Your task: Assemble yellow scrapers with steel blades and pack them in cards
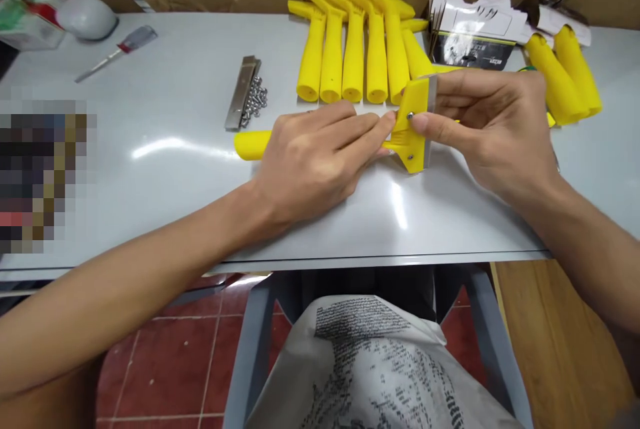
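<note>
A yellow scraper [251,145] lies sideways low over the table, its round handle end pointing left. My left hand [320,155] is wrapped over the handle, with the fingers reaching toward the head. At the right, my right hand [500,122] pinches the scraper's flat head between thumb and fingers. The thumb rests close to one of two screws [411,115] in the head. A thin metal blade [430,129] shows along the head's right edge. The underside of the scraper is hidden.
Several yellow scraper handles [353,49] stand in a row behind my hands. Metal blades [241,92] and loose screws [256,99] lie left of them, with a screwdriver [120,52] farther left. Printed cards [473,32] and more yellow handles [565,75] are at the right.
</note>
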Demonstrator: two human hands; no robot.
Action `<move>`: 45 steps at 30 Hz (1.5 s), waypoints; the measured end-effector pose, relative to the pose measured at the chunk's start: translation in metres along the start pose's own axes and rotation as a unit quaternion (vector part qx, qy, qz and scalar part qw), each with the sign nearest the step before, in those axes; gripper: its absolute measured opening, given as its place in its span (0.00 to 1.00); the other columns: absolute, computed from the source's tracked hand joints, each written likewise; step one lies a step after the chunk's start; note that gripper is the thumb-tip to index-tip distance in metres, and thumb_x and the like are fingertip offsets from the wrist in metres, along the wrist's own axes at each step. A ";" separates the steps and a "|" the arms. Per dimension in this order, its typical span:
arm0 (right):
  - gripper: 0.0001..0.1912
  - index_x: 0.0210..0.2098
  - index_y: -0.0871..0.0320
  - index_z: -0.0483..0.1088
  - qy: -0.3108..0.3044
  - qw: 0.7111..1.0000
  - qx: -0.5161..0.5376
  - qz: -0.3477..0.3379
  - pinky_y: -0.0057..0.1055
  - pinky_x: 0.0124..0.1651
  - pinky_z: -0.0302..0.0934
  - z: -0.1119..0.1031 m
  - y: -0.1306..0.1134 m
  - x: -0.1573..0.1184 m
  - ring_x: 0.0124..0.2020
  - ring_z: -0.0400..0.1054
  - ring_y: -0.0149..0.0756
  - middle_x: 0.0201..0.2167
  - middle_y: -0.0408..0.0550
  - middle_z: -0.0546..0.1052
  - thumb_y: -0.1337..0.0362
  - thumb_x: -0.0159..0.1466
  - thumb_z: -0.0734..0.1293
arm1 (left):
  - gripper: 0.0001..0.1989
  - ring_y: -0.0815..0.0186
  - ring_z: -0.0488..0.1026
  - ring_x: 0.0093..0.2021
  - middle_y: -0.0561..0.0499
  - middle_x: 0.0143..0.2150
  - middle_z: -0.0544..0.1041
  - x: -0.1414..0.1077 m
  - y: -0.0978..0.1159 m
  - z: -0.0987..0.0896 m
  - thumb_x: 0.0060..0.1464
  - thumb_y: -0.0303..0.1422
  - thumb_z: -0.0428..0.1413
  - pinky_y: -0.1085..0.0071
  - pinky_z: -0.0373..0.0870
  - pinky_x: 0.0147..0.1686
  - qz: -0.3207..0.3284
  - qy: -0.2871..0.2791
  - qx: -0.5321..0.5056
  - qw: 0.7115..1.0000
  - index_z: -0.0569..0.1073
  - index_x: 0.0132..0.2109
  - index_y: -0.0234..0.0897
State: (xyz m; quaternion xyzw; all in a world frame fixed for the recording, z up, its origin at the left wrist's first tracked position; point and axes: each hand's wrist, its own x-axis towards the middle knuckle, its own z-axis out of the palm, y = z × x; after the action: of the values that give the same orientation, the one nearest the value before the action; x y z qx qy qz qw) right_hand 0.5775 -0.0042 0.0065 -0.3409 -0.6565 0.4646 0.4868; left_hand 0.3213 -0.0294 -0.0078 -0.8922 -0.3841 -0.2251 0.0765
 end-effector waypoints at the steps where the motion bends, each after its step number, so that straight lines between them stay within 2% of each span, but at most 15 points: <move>1: 0.21 0.40 0.49 0.89 0.006 1.000 -0.001 -0.004 0.53 0.61 0.88 0.001 -0.001 -0.001 0.50 0.88 0.53 0.45 0.50 0.91 0.48 0.56 0.93 | 0.22 0.48 0.89 0.55 0.43 0.55 0.89 0.000 0.000 0.000 0.88 0.42 0.49 0.42 0.90 0.56 -0.003 -0.005 -0.004 1.000 0.83 0.71 0.47; 4: 0.20 0.39 0.48 0.89 0.023 1.000 -0.016 0.001 0.53 0.61 0.88 0.004 -0.004 -0.003 0.51 0.88 0.52 0.45 0.48 0.91 0.46 0.57 0.92 | 0.23 0.49 0.90 0.56 0.43 0.58 0.89 -0.001 0.001 0.001 0.88 0.43 0.47 0.41 0.90 0.58 -0.004 -0.005 -0.019 1.000 0.82 0.72 0.47; 7: 0.19 0.39 0.47 0.89 0.028 0.999 -0.027 -0.003 0.54 0.63 0.87 0.007 -0.005 -0.006 0.53 0.88 0.54 0.45 0.45 0.91 0.44 0.59 0.91 | 0.21 0.48 0.90 0.57 0.42 0.59 0.89 -0.001 0.001 0.004 0.88 0.42 0.50 0.41 0.90 0.59 -0.004 0.005 -0.032 0.999 0.83 0.72 0.47; 11: 0.22 0.40 0.45 0.86 0.021 0.999 -0.037 0.004 0.56 0.66 0.85 0.005 0.001 -0.003 0.58 0.86 0.58 0.46 0.47 0.91 0.41 0.57 0.90 | 0.20 0.47 0.89 0.58 0.42 0.59 0.89 0.000 0.001 0.005 0.87 0.41 0.51 0.42 0.89 0.58 -0.011 0.006 -0.033 0.999 0.82 0.72 0.47; 16: 0.21 0.38 0.49 0.85 -0.012 0.999 -0.034 -0.005 0.55 0.64 0.86 0.000 0.004 0.002 0.54 0.87 0.56 0.43 0.50 0.90 0.44 0.59 0.90 | 0.20 0.50 0.89 0.56 0.43 0.56 0.89 -0.001 0.001 0.006 0.87 0.42 0.52 0.46 0.90 0.58 -0.016 0.013 -0.033 0.999 0.83 0.71 0.47; 20: 0.20 0.38 0.50 0.86 0.001 0.999 -0.045 -0.013 0.53 0.60 0.87 0.006 -0.001 -0.002 0.52 0.88 0.55 0.41 0.47 0.89 0.42 0.64 0.87 | 0.19 0.48 0.89 0.56 0.43 0.58 0.89 -0.004 -0.002 0.014 0.87 0.41 0.53 0.43 0.90 0.58 0.005 0.033 -0.059 0.998 0.83 0.71 0.46; 25: 0.20 0.37 0.47 0.87 0.046 0.997 -0.066 0.003 0.54 0.61 0.87 0.006 0.001 -0.005 0.55 0.86 0.57 0.43 0.46 0.90 0.41 0.62 0.88 | 0.20 0.46 0.90 0.53 0.40 0.58 0.89 -0.010 0.003 0.021 0.86 0.34 0.53 0.44 0.89 0.52 0.024 0.056 -0.043 0.997 0.82 0.74 0.42; 29: 0.22 0.39 0.49 0.89 -0.011 1.000 -0.011 0.013 0.51 0.62 0.88 -0.003 0.010 0.001 0.54 0.87 0.54 0.45 0.48 0.91 0.44 0.57 0.92 | 0.18 0.48 0.89 0.52 0.43 0.58 0.90 -0.009 0.004 0.018 0.85 0.34 0.56 0.47 0.88 0.51 0.016 0.065 -0.050 0.997 0.83 0.72 0.43; 34: 0.22 0.41 0.55 0.89 -0.005 0.999 -0.012 0.032 0.44 0.56 0.87 -0.004 0.007 0.000 0.47 0.87 0.46 0.43 0.48 0.91 0.46 0.60 0.90 | 0.17 0.52 0.88 0.48 0.42 0.56 0.91 -0.008 0.004 0.015 0.84 0.34 0.58 0.54 0.86 0.46 0.040 0.052 -0.027 0.997 0.84 0.70 0.38; 37: 0.20 0.42 0.54 0.89 -0.005 0.998 -0.044 0.033 0.45 0.53 0.87 -0.003 0.003 -0.005 0.45 0.86 0.45 0.40 0.47 0.89 0.46 0.64 0.88 | 0.17 0.55 0.88 0.47 0.42 0.55 0.92 -0.008 0.012 0.013 0.85 0.32 0.56 0.59 0.82 0.41 0.068 0.046 0.001 0.997 0.84 0.69 0.34; 39: 0.19 0.41 0.54 0.88 -0.006 0.998 -0.053 0.037 0.46 0.52 0.87 -0.005 0.006 -0.006 0.44 0.86 0.45 0.39 0.47 0.88 0.46 0.66 0.87 | 0.17 0.57 0.88 0.46 0.44 0.55 0.92 -0.006 0.011 0.007 0.86 0.34 0.55 0.59 0.79 0.38 0.077 0.042 0.005 0.996 0.84 0.68 0.35; 41: 0.20 0.38 0.55 0.87 -0.009 0.997 -0.054 0.050 0.44 0.47 0.86 -0.008 0.013 -0.005 0.42 0.86 0.44 0.38 0.48 0.88 0.45 0.63 0.88 | 0.16 0.59 0.87 0.44 0.49 0.51 0.93 -0.002 -0.004 -0.006 0.87 0.40 0.56 0.60 0.77 0.37 0.068 0.045 -0.012 0.997 0.88 0.62 0.40; 42: 0.22 0.38 0.55 0.85 -0.012 0.996 -0.059 0.061 0.43 0.43 0.85 -0.011 0.018 -0.004 0.40 0.85 0.44 0.37 0.48 0.88 0.45 0.61 0.89 | 0.17 0.60 0.87 0.42 0.52 0.48 0.93 -0.001 -0.019 -0.014 0.86 0.44 0.57 0.61 0.76 0.37 0.056 0.055 -0.027 0.997 0.89 0.56 0.42; 43: 0.23 0.38 0.55 0.84 -0.013 0.995 -0.069 0.074 0.42 0.38 0.82 -0.013 0.021 -0.003 0.36 0.85 0.44 0.36 0.48 0.88 0.45 0.60 0.90 | 0.20 0.63 0.84 0.37 0.53 0.44 0.92 0.000 -0.037 -0.024 0.86 0.47 0.57 0.62 0.72 0.35 0.021 0.067 -0.027 0.997 0.90 0.51 0.44; 45: 0.26 0.39 0.55 0.81 -0.020 0.988 -0.105 0.114 0.40 0.29 0.74 -0.016 0.025 -0.001 0.27 0.80 0.42 0.30 0.47 0.85 0.46 0.58 0.91 | 0.26 0.66 0.76 0.29 0.52 0.35 0.89 0.001 -0.081 -0.045 0.81 0.56 0.61 0.62 0.65 0.32 -0.089 0.074 -0.008 0.993 0.92 0.47 0.40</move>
State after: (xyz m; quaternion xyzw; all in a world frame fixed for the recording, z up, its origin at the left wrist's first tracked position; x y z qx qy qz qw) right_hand 0.5929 0.0075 -0.0157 -0.4533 -0.6681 0.4526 0.3786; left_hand 0.2482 0.0135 0.0294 -0.8356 -0.4536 -0.2999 0.0774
